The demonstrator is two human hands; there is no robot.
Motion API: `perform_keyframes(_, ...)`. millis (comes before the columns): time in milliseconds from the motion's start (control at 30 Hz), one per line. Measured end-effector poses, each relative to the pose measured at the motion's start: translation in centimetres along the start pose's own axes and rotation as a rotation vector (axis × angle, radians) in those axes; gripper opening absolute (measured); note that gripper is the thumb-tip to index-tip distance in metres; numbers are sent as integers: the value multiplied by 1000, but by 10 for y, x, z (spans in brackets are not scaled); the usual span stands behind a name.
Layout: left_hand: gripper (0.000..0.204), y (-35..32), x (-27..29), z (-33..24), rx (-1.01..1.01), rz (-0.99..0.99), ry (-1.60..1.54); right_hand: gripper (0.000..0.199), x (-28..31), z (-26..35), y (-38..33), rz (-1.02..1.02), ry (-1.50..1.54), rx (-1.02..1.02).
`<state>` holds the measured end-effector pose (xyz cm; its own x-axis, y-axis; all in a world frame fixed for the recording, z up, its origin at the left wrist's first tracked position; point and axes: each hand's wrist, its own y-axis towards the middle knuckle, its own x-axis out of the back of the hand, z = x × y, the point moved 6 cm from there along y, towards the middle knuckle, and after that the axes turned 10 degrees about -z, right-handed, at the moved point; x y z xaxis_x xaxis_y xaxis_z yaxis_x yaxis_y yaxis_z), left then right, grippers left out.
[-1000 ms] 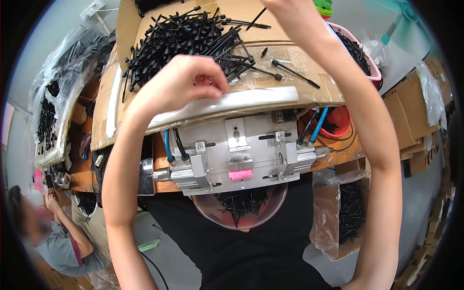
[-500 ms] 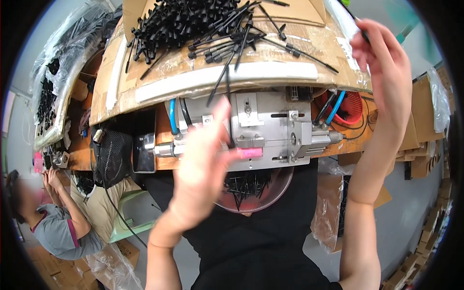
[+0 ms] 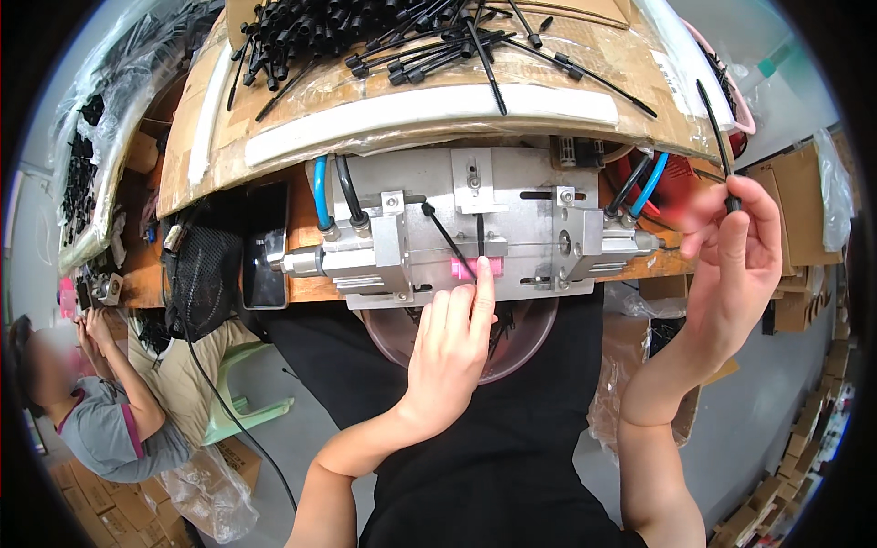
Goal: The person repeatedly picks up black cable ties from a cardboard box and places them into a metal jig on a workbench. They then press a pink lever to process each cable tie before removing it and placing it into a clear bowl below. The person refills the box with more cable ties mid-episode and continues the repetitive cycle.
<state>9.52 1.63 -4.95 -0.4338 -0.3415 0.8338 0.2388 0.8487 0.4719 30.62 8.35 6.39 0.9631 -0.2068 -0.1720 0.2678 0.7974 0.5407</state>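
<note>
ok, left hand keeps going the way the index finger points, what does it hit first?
Left hand points up at the metal fixture. First contact is probably the pink block at the fingertip, beside a black tie. Depth unclear; may already touch.

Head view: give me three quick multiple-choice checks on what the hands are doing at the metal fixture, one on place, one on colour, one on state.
1. Where does the left hand put its fingertip?
A. on the pink part at the front of the metal fixture
B. on the cardboard tray
C. on the phone

2. What colour are the thin pieces heaped on the cardboard tray?
A. white
B. black
C. blue

3. What is the right hand doing?
A. lying flat and empty
B. pinching a thin black strip that stands up from it
C. gripping a hose

Answers: 1 A, the index finger reaches the pink part. 2 B, the heap is black. 3 B, the fingers close on the strip's lower end.
</note>
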Motion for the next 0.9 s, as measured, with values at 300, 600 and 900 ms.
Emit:
perform_keyframes(300,60,1,-1,3,-21,-11,-29,20,-3,-6,-29,-57,-100,-47)
perform_keyframes(600,64,20,58,13,-88,-75,-235,45,-22,-32,-105,161,-440,-87)
perform_keyframes(900,21,106,27,51,-274,184,110,64,-65,-61,-140,384,-596,188)
